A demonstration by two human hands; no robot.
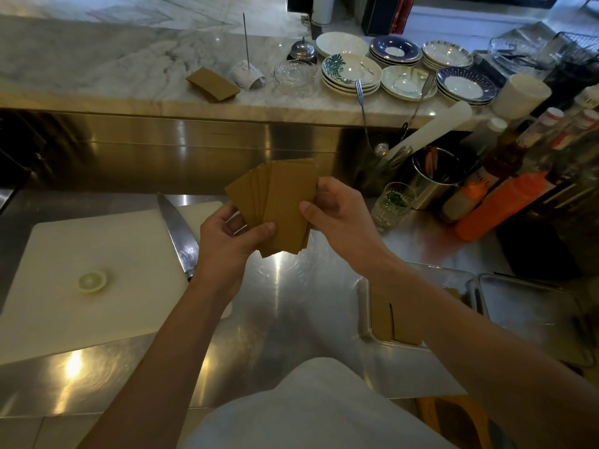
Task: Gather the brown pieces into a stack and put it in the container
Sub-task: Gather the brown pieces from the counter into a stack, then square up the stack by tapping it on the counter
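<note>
Several brown flat pieces are fanned out in the air above the steel counter, held by both hands. My left hand grips their lower left edge with the thumb on the front piece. My right hand pinches their right side. A metal container sits on the counter at the lower right, partly hidden by my right forearm, with more brown pieces lying inside it. Another small pile of brown pieces lies on the marble shelf at the back.
A white cutting board with a lemon slice and a large knife lies left. Plates, a bell and a receipt spike line the marble shelf. Bottles, a glass and a utensil pot crowd the right. A second tray sits far right.
</note>
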